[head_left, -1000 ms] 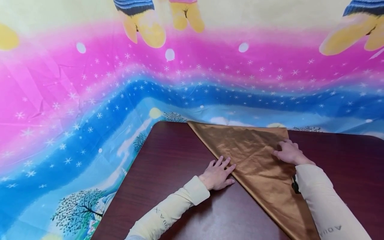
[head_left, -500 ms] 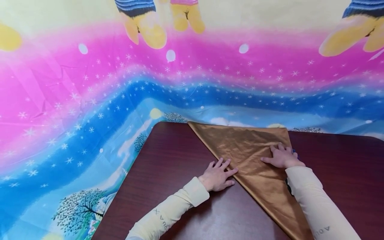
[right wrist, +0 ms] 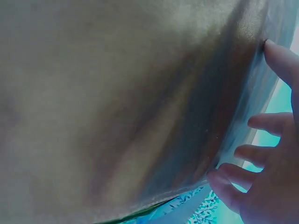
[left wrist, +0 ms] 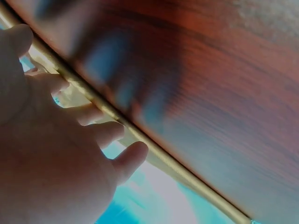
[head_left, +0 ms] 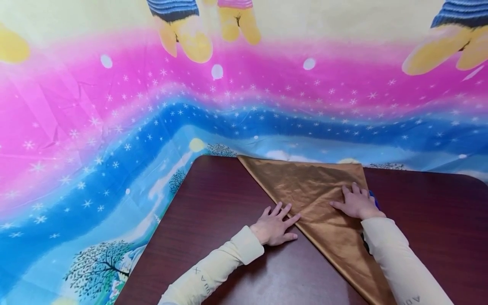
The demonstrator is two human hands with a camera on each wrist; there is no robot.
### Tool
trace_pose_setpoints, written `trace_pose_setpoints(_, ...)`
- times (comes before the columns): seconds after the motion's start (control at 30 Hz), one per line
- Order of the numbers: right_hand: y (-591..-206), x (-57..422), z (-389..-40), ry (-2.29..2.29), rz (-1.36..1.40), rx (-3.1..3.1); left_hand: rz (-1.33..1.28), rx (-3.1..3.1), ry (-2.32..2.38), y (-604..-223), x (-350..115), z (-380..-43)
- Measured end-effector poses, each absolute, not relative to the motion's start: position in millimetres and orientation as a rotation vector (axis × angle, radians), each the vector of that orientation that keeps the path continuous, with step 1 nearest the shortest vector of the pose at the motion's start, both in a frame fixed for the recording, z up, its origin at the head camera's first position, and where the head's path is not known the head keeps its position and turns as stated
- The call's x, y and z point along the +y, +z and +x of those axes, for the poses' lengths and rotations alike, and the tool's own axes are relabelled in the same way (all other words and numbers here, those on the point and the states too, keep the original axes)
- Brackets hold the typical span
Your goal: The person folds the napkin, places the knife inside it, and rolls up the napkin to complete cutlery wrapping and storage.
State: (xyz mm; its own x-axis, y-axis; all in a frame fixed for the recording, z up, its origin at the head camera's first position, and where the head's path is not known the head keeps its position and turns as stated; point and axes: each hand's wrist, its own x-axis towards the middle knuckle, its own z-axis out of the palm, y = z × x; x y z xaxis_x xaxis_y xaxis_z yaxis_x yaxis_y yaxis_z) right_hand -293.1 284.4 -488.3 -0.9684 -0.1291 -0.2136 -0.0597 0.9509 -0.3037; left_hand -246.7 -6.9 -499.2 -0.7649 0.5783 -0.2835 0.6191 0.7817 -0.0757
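Observation:
A shiny golden-brown cloth (head_left: 312, 182), folded to a triangle with light creases, lies on the dark wooden table (head_left: 213, 195). My left hand (head_left: 273, 226) rests at its long slanted edge, fingers spread, fingertips on the fold. The left wrist view shows that hand's fingers (left wrist: 133, 156) along the thin golden edge (left wrist: 173, 165). Near the cloth's right edge, my right hand (head_left: 357, 203) lies on top with fingers extended and thumb out to the left. In the right wrist view its fingertips (right wrist: 222, 182) meet the cloth's surface (right wrist: 70, 102).
Behind the table hangs a printed backdrop (head_left: 236, 93) in pink and blue with snowflakes. A small blue thing (head_left: 374, 199) shows beside the right hand. The cloth's far edge lies along the table's back edge. Pale sleeves cover both forearms.
My right hand has slid left from the cloth's right edge, further onto the cloth, then nearly stopped. The left hand has stayed almost in place.

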Motion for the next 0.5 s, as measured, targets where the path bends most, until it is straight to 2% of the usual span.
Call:
trace_pose_setpoints(0.27, -482.5, 283.2, -272.5, -0.404, -0.203, 2.892, 0.897, 2.766, -0.226, -498.1, -14.9, -247.1)
trace_pose_setpoints(0.5, -475.6, 261.6, -234.6, -0.367, -0.276, 2.895, 0.858, 2.779, -0.182, -497.1, -25.9, -252.0)
